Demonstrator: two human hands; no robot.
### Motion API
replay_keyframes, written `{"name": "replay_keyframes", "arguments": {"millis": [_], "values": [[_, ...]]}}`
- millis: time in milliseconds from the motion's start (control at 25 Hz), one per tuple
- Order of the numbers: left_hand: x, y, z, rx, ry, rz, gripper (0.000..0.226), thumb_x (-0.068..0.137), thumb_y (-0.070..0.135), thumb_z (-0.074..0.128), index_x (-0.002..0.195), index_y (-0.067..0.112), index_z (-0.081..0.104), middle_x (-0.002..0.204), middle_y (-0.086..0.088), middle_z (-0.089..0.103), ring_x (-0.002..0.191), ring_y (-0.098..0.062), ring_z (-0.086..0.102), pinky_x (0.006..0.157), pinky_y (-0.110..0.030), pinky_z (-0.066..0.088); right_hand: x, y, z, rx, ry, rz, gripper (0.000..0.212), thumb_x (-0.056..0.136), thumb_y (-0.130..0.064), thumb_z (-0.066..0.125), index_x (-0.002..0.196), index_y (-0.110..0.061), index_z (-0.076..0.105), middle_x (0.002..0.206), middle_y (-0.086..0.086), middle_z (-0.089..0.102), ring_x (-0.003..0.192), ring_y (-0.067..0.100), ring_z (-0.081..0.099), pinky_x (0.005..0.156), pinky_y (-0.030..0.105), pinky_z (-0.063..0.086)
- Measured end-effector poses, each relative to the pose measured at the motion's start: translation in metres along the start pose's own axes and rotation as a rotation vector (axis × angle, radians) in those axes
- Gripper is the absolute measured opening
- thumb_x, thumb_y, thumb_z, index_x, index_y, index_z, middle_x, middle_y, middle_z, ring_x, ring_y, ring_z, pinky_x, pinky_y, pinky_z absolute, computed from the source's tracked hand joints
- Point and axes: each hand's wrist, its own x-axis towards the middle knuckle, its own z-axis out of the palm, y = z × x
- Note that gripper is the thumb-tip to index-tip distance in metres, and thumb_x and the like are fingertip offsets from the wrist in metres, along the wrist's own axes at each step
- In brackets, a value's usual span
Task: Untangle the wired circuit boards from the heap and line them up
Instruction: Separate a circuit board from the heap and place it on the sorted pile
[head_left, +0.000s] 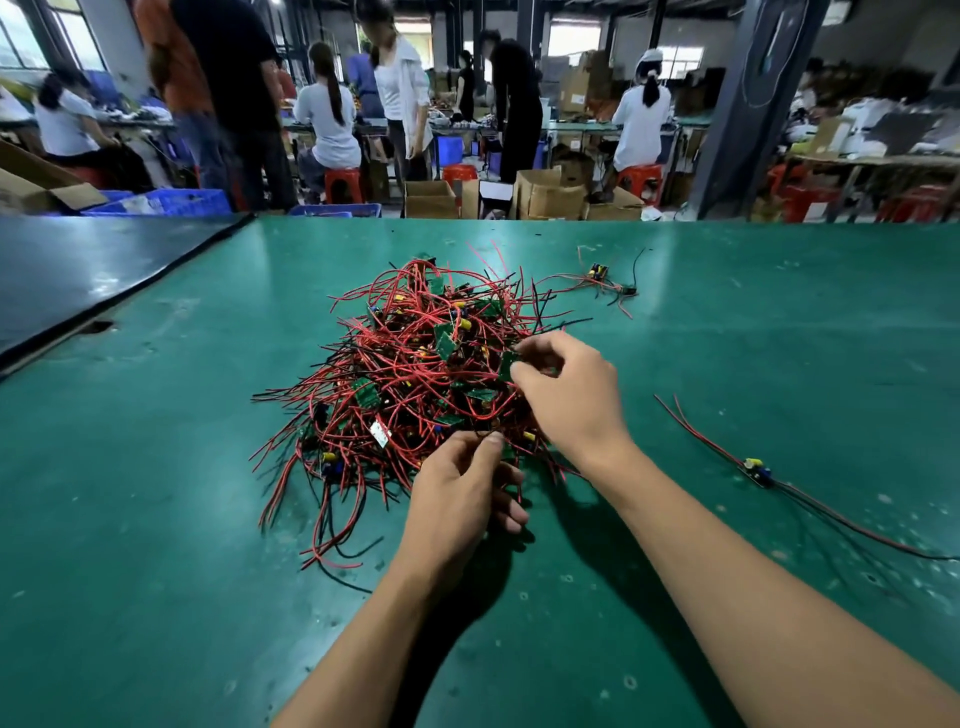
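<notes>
Rightward, one wired board (756, 470) lies clear of the heap (415, 374).

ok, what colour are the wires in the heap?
Mostly red, a few black, throughout the heap; clearest in the head view.

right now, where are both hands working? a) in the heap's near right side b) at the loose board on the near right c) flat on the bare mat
A: the left hand and right hand both pinch into the heap at its near right side, apart from the loose board.
</notes>
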Motion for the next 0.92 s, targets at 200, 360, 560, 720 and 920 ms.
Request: {"name": "replay_keyframes", "arguments": {"millis": [200,360,560,720,920], "values": [[-0.002,0.002,0.003,-0.010,0.015,-0.002,0.029,0.104,0.024,0.045,0.108,-0.003,0.055,0.078,-0.014,0.065,0.048,-0.024,0.057,0.045,-0.029,0.048,-0.017,0.012,-0.015,0.071,-0.048,0.052,0.011,0.087,-0.012,0.070,0.081,-0.021,0.067,0.074,-0.005,0.070,0.068,0.011,0.062,0.070,0.023,0.052],[-0.002,0.003,0.003,-0.006,0.031,0.012,0.034,0.105,0.028,0.041,0.107,-0.001,0.057,0.078,-0.015,0.065,0.048,-0.025,0.056,0.043,-0.028,0.047,-0.014,0.006,-0.016,0.251,-0.109,0.117,0.016,0.086,-0.036,0.075,0.091,-0.022,0.070,0.081,-0.005,0.070,0.074,0.006,0.061,0.080,0.033,0.055],[0.000,0.000,0.003,0.028,0.013,0.031,0.037,0.104,0.029,0.044,0.099,-0.005,0.056,0.075,-0.015,0.063,0.049,-0.028,0.058,0.043,-0.028,0.048,-0.011,-0.007,0.006,0.195,-0.157,0.200,0.017,0.081,-0.031,0.079,0.081,-0.021,0.065,0.072,-0.004,0.063,0.070,0.017,0.055,0.073,0.041,0.051],[0.000,-0.001,0.004,-0.027,0.024,0.004,0.048,0.104,0.037,0.040,0.094,-0.004,0.064,0.076,-0.022,0.065,0.051,-0.029,0.056,0.045,-0.030,0.047,-0.022,0.001,0.001,0.404,-0.159,0.299,0.018,0.083,-0.015,0.076,0.075,-0.022,0.061,0.068,-0.007,0.062,0.065,0.014,0.056,0.063,0.030,0.049],[-0.004,0.002,0.007,-0.069,0.027,0.000,0.045,0.105,0.038,0.037,0.098,0.005,0.067,0.078,-0.017,0.066,0.050,-0.026,0.053,0.040,-0.026,0.046,-0.036,0.013,-0.011,0.589,-0.110,0.426,0.017,0.084,-0.011,0.077,0.080,-0.020,0.062,0.078,0.003,0.062,0.069,0.016,0.055,0.063,0.029,0.045]]}}
